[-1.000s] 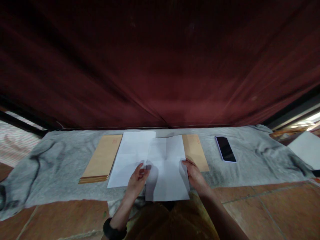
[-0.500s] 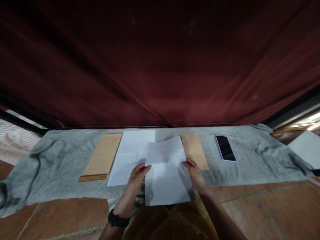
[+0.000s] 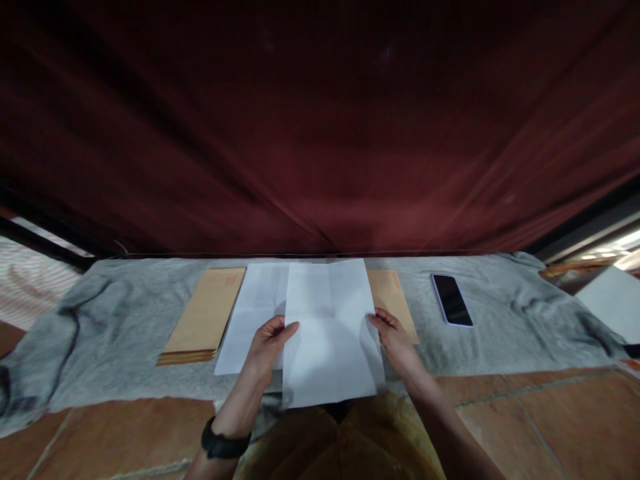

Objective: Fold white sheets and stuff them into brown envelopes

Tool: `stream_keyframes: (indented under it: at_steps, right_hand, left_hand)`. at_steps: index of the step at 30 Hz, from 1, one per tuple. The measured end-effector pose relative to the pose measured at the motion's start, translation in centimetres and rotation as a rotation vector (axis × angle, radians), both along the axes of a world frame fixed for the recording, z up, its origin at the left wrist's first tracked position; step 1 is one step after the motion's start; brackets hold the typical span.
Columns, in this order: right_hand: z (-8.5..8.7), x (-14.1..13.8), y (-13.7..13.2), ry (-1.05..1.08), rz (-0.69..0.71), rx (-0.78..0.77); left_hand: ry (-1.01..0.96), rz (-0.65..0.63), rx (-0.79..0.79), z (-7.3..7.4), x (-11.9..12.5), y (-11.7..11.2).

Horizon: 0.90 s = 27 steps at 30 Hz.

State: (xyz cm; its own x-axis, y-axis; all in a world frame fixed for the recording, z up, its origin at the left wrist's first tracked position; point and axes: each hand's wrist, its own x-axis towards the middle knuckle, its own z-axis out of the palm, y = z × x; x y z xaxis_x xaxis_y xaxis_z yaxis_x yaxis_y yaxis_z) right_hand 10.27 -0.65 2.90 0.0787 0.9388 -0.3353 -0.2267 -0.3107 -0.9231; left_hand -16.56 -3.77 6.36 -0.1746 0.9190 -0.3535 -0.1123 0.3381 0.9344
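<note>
A creased white sheet of paper point(image 3: 330, 333) is held up between my two hands in the middle of the view. My left hand point(image 3: 271, 340) pinches its left edge, thumb on top. At the right edge, my right hand point(image 3: 393, 331) is closed on the same sheet, thumb on its face. Other white paper point(image 3: 253, 307) lies on the cloth to the left, partly covered by the held sheet. Behind my right hand a brown envelope point(image 3: 395, 297) lies partly hidden. A stack of several brown envelopes point(image 3: 203, 317) lies farther left.
A grey cloth point(image 3: 510, 313) covers the long surface. A phone in a lilac case point(image 3: 451, 300) lies on the right. Dark red fabric point(image 3: 320, 147) hangs behind. Brown floor tiles point(image 3: 140, 433) show in front. A white panel-like thing point(image 3: 613, 303) stands at the far right.
The held sheet's far edge has risen and its upper part has flattened out. Both hands still grip it, with the left hand slightly farther left and the sheet covering more paper behind.
</note>
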Motion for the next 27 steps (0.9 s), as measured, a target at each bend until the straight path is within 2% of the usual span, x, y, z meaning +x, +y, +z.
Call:
stream_keyframes:
  at_steps: [3,6,12,14,15,18,21,24,27]
  right_hand:
    - [1.8,-0.2,1.1,0.091,0.029,-0.026]
    - [3.9,-0.2,2.9,0.087,0.075,0.027]
    - [8.9,0.4,6.3,0.022,0.196,0.351]
    - [9.6,0.6,6.7,-0.017,0.192,0.45]
    - [9.6,0.7,6.8,-0.043,0.182,0.488]
    - [7.9,1.2,6.6,-0.159,0.17,0.564]
    - [4.4,1.9,5.9,-0.318,0.201,0.608]
    - [0.7,2.3,4.7,-0.473,0.197,0.589]
    - [-2.2,2.6,3.1,-0.598,0.311,0.63]
  left_hand:
    - [-0.006,-0.006,0.04,1.2,-0.4,0.8]
    - [0.056,-0.009,0.122,3.1,-1.1,2.1]
    - [0.158,-0.024,0.305,8.6,-2.8,4.9]
    - [0.222,-0.017,0.397,9.3,-3.3,5.3]
    - [0.262,-0.018,0.445,9.2,-3.5,5.4]
    - [0.405,-0.025,0.583,7.2,-3.9,5.0]
    - [0.572,-0.106,0.661,3.5,-4.1,4.1]
    - [0.639,-0.158,0.712,-0.5,-4.2,3.1]
    - [0.67,-0.235,0.727,-3.8,-4.5,2.5]
